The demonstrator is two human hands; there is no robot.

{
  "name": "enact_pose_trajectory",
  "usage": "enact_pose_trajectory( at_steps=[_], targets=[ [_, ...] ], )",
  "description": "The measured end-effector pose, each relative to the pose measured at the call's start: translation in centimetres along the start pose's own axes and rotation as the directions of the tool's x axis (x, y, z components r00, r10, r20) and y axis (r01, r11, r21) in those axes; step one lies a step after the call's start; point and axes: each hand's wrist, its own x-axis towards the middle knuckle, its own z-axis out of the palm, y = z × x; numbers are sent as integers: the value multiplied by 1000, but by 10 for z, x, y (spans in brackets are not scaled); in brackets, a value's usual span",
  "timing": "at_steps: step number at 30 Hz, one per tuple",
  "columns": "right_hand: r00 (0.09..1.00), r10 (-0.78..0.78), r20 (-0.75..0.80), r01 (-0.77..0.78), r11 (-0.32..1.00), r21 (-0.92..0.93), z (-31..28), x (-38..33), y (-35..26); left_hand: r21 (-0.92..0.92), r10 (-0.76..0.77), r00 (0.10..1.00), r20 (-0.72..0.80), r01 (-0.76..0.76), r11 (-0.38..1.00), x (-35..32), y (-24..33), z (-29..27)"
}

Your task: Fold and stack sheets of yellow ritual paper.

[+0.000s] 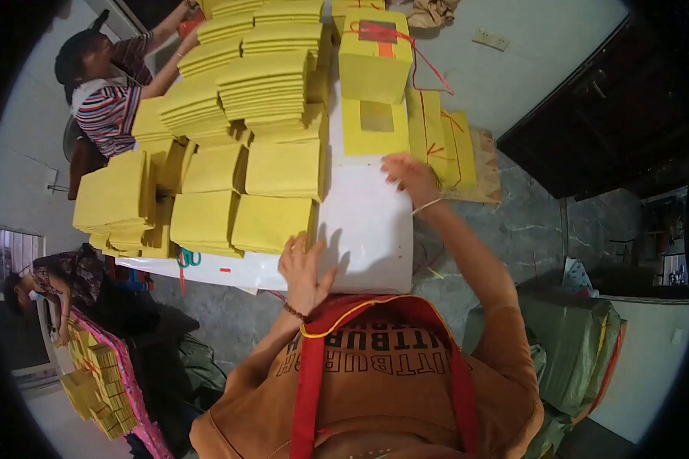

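Note:
My left hand [302, 271] has its fingers spread at the near edge of a stack of yellow folded sheets [274, 222], holding nothing that I can see. Over the right side of the white table [360, 233], my right hand [412, 177] reaches out with fingers apart and slightly bent. Just beyond its fingertips lies a flat yellow piece with a square window [375, 141]. Behind that stands a tall yellow bundle [374, 76], with red string [429, 69] trailing from its top. Several more stacks of yellow folded sheets [264, 84] cover the table's left and far parts.
Yellow bundles tied with red string [455, 149] stand beside the table's right edge on a wooden board [485, 164]. Green-handled scissors [189, 258] lie at the near left edge. One person [111, 107] works across the table; another [69, 283] bends over yellow stacks [103, 379] at lower left.

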Motion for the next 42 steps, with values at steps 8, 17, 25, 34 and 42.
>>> enact_pose_trajectory(
  at_steps=[8,17,25,34,42],
  targets=[
    [952,-133,-274,183,969,165,-118,72,-32,-694,229,962,147,-65,717,139,80,51],
    [891,-431,-141,417,901,-119,-154,256,-74,-613,91,993,-80,-121,781,323,131,66],
    [944,-300,-136,97,649,-755,-143,309,-101,-105,72,983,-167,-91,990,473,67,64],
    [873,-483,-71,309,659,-686,-155,333,-78,613,167,972,166,-235,755,532,88,72],
    [864,-501,54,481,788,-385,-161,354,-67,308,227,950,-216,-155,939,541,47,98]
  ],
)
